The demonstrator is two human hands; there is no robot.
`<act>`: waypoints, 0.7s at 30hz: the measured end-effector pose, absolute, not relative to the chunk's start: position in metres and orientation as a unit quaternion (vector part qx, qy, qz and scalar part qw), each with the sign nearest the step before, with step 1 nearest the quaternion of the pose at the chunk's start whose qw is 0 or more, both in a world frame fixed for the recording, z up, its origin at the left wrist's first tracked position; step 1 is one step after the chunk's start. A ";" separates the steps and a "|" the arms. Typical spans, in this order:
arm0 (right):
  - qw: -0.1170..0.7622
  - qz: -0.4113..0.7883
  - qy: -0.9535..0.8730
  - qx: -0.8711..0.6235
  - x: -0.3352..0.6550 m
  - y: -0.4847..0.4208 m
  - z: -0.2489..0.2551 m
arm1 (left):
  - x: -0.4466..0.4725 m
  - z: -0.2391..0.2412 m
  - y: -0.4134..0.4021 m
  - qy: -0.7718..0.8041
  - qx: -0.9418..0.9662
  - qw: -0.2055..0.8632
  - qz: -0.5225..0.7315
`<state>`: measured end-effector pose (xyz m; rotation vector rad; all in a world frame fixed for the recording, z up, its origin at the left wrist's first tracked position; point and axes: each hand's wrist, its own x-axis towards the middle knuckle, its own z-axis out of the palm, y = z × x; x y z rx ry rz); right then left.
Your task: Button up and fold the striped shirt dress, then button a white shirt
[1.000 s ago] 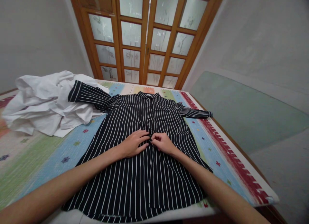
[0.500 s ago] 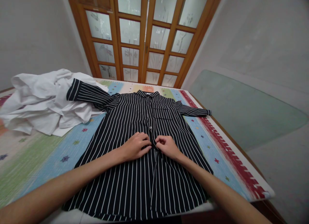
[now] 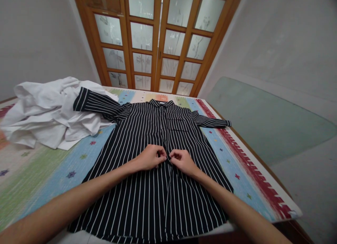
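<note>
A black shirt with white stripes [image 3: 137, 135] lies front up, its collar away from me and its sleeves spread to both sides. At the middle of its front, my left hand [image 3: 153, 157] pinches the placket, thumb and forefinger together. Right beside it, my right hand [image 3: 183, 161] pinches the opposite edge of the placket, fingers curled. The fabric between my fingertips is slightly raised. Any button there is hidden by the fingers. Below the hands the front edges part in a narrow slit down to the hem.
A crumpled white cloth [image 3: 52, 114] lies at the left, under the shirt's left-hand sleeve end. The table [image 3: 252, 170] has a colourful patterned cover. Behind it stand wooden doors with glass panes [image 3: 142, 35]; a wall is at the right.
My left hand's fingers have drawn together into a pinch at the placket, where they were more spread before. The button seen above the hands is no longer visible. My right hand stays nearly still.
</note>
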<state>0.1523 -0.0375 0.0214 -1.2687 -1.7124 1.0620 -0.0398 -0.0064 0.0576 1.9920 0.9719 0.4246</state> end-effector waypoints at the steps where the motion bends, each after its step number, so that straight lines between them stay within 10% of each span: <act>1: 0.373 0.412 -0.668 -0.495 0.152 -0.037 0.021 | -0.040 0.059 -0.007 0.401 0.776 0.460 0.161; 21: 0.370 0.434 -0.653 -0.498 0.149 -0.038 0.026 | -0.044 0.052 -0.002 0.411 0.556 0.713 0.117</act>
